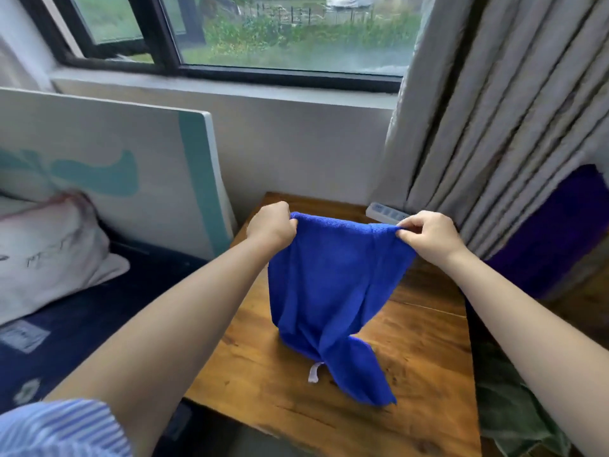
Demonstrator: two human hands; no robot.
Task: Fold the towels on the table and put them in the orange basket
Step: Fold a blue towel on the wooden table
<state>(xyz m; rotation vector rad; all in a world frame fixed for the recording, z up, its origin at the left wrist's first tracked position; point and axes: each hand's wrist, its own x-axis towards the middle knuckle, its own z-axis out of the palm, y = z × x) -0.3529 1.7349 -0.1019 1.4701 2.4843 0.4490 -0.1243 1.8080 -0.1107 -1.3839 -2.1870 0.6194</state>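
Observation:
A blue towel (329,285) hangs above the wooden table (421,341), held up by its top edge. My left hand (271,225) grips the top left corner and my right hand (428,234) pinches the top right corner. The towel's lower end trails onto the tabletop, with a small white tag (314,372) showing beside it. No orange basket is in view.
A white power strip (387,213) lies at the table's back edge by the grey curtain (494,127). A bed with a pillow (49,255) and a white headboard (131,166) stands left. Purple cloth (553,239) and green fabric (514,420) sit right of the table.

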